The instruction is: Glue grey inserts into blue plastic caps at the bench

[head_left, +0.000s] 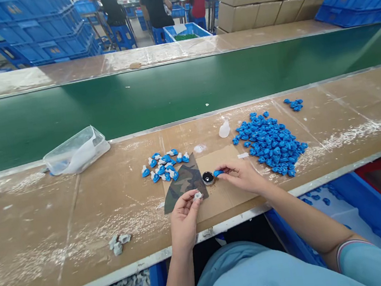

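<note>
Cup (208, 177), round and dark, sits on the bench (92, 205) just left of the blue piece (218, 172) that the right hand (245, 177), the nearer one, pinches roughly level; the left hand (183, 218) pinches a pale piece (198, 196), closer to the bench's edge.

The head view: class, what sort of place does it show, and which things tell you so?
Probably a factory assembly workshop: a long, flat green conveyor-like belt, a heap of small blue plastic parts and stacked blue plastic crates suggest it.
</note>
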`<move>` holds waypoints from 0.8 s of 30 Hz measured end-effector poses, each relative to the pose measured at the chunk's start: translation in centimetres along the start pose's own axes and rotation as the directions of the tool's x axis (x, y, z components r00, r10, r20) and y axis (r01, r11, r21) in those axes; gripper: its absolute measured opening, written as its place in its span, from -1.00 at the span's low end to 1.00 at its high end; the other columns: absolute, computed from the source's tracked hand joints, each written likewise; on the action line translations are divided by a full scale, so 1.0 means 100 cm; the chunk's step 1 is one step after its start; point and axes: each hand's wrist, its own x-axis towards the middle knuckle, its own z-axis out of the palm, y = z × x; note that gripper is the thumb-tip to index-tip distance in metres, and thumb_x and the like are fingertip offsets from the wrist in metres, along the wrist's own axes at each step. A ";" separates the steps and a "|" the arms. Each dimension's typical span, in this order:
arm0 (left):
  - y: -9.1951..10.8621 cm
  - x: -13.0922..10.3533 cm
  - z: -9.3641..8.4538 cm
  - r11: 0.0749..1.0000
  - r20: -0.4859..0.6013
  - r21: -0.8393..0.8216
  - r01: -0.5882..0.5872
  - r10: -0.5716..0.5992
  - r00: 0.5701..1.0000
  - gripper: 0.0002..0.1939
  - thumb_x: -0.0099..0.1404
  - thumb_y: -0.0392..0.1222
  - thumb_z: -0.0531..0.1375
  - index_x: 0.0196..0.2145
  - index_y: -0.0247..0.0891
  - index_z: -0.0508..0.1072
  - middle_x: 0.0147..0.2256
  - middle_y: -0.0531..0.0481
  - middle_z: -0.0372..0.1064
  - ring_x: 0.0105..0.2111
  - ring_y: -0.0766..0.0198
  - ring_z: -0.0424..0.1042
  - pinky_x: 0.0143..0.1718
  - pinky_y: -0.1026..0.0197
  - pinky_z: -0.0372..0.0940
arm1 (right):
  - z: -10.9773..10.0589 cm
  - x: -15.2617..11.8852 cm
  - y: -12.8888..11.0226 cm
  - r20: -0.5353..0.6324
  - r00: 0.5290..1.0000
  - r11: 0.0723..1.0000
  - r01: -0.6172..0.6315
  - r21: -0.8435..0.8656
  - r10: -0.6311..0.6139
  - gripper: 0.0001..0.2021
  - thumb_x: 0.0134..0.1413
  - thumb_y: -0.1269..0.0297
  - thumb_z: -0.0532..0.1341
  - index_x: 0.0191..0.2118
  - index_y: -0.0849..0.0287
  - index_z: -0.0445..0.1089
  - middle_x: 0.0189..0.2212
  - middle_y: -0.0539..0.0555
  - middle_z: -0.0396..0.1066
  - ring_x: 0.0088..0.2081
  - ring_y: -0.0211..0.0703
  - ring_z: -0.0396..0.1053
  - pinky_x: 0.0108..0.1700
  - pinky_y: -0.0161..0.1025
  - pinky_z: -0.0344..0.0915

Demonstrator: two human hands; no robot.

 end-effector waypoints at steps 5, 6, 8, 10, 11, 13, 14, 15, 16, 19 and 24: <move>-0.002 -0.001 0.000 0.999 0.007 0.037 -0.019 0.019 1.000 -0.65 -0.05 -0.05 0.38 -0.32 -0.27 0.52 -0.34 -0.06 0.53 -0.31 0.27 0.49 -0.20 0.21 0.38 | 0.002 0.005 -0.005 0.046 0.991 0.984 0.129 -0.122 -0.124 -0.86 0.18 0.36 0.17 -0.21 0.15 0.47 -0.31 0.09 0.52 -0.23 -0.16 0.45 -0.18 -0.23 0.40; -0.002 -0.002 0.000 0.999 0.010 0.045 -0.024 0.024 1.000 -0.66 -0.05 -0.06 0.38 -0.32 -0.27 0.53 -0.34 -0.06 0.53 -0.31 0.27 0.49 -0.20 0.21 0.39 | 0.003 0.005 -0.005 0.048 0.989 0.981 0.142 -0.134 -0.137 -0.86 0.18 0.37 0.17 -0.21 0.15 0.46 -0.31 0.09 0.53 -0.22 -0.16 0.45 -0.18 -0.23 0.40; -0.002 -0.002 0.000 0.998 0.015 0.057 -0.032 0.031 0.999 -0.67 -0.04 -0.07 0.38 -0.32 -0.27 0.53 -0.34 -0.06 0.53 -0.31 0.28 0.49 -0.21 0.23 0.38 | 0.003 0.006 -0.005 0.049 0.987 0.976 0.158 -0.148 -0.153 -0.86 0.18 0.39 0.17 -0.20 0.14 0.47 -0.31 0.08 0.52 -0.22 -0.17 0.45 -0.18 -0.25 0.39; -0.002 -0.002 0.001 0.997 0.017 0.065 -0.039 0.038 0.999 -0.69 -0.04 -0.08 0.37 -0.32 -0.26 0.53 -0.35 -0.05 0.53 -0.30 0.29 0.48 -0.20 0.24 0.38 | 0.004 0.007 -0.005 0.049 0.985 0.974 0.170 -0.150 -0.164 -0.86 0.17 0.39 0.18 -0.19 0.14 0.47 -0.31 0.08 0.52 -0.23 -0.17 0.46 -0.19 -0.25 0.39; -0.001 -0.002 0.001 0.997 0.018 0.070 -0.042 0.041 0.999 -0.70 -0.04 -0.09 0.37 -0.33 -0.26 0.53 -0.35 -0.05 0.53 -0.30 0.28 0.49 -0.19 0.23 0.37 | 0.004 0.007 -0.005 0.050 0.984 0.973 0.174 -0.149 -0.169 -0.86 0.17 0.40 0.18 -0.19 0.14 0.47 -0.31 0.08 0.52 -0.23 -0.17 0.46 -0.18 -0.26 0.39; 0.000 -0.003 0.002 0.996 0.021 0.078 -0.048 0.046 0.999 -0.71 -0.04 -0.10 0.37 -0.34 -0.26 0.53 -0.34 -0.06 0.53 -0.29 0.27 0.49 -0.17 0.21 0.37 | 0.004 0.006 -0.005 0.051 0.984 0.972 0.179 -0.151 -0.173 -0.86 0.16 0.40 0.18 -0.19 0.15 0.47 -0.30 0.09 0.53 -0.22 -0.17 0.46 -0.18 -0.25 0.39; 0.000 -0.003 0.002 0.995 0.023 0.082 -0.049 0.047 0.999 -0.71 -0.04 -0.10 0.37 -0.34 -0.26 0.53 -0.34 -0.06 0.53 -0.29 0.26 0.49 -0.16 0.20 0.37 | 0.004 0.006 -0.005 0.052 0.984 0.972 0.177 -0.156 -0.171 -0.86 0.16 0.40 0.18 -0.19 0.16 0.46 -0.30 0.10 0.53 -0.22 -0.16 0.46 -0.17 -0.25 0.39; 0.000 -0.003 0.002 0.995 0.023 0.083 -0.050 0.048 0.999 -0.71 -0.04 -0.10 0.37 -0.34 -0.26 0.53 -0.34 -0.06 0.53 -0.29 0.26 0.49 -0.16 0.19 0.37 | 0.004 0.006 -0.005 0.055 0.985 0.971 0.173 -0.163 -0.166 -0.86 0.17 0.40 0.18 -0.19 0.16 0.46 -0.30 0.10 0.53 -0.22 -0.16 0.46 -0.17 -0.24 0.39; 0.000 -0.003 0.002 0.995 0.024 0.082 -0.050 0.048 0.999 -0.71 -0.04 -0.10 0.37 -0.34 -0.26 0.53 -0.35 -0.06 0.53 -0.29 0.26 0.49 -0.16 0.20 0.37 | 0.003 0.006 -0.005 0.058 0.986 0.972 0.166 -0.168 -0.159 -0.86 0.17 0.39 0.18 -0.19 0.16 0.46 -0.29 0.10 0.53 -0.22 -0.15 0.46 -0.17 -0.23 0.39; 0.000 -0.003 0.002 0.996 0.022 0.071 -0.056 0.054 0.998 -0.72 -0.04 -0.11 0.38 -0.34 -0.26 0.53 -0.35 -0.05 0.53 -0.30 0.28 0.49 -0.17 0.22 0.37 | 0.002 0.006 -0.004 0.064 0.988 0.976 0.147 -0.163 -0.139 -0.86 0.17 0.38 0.17 -0.19 0.14 0.46 -0.30 0.08 0.53 -0.23 -0.16 0.46 -0.17 -0.22 0.39; -0.003 -0.003 0.000 0.995 0.013 0.062 -0.082 0.082 0.997 -0.71 -0.06 -0.13 0.39 -0.34 -0.26 0.53 -0.35 -0.04 0.53 -0.31 0.29 0.49 -0.17 0.22 0.38 | 0.003 0.002 -0.001 0.041 0.994 0.990 0.105 -0.094 -0.102 -0.87 0.15 0.37 0.18 -0.21 0.15 0.47 -0.31 0.09 0.54 -0.27 -0.17 0.46 -0.20 -0.22 0.41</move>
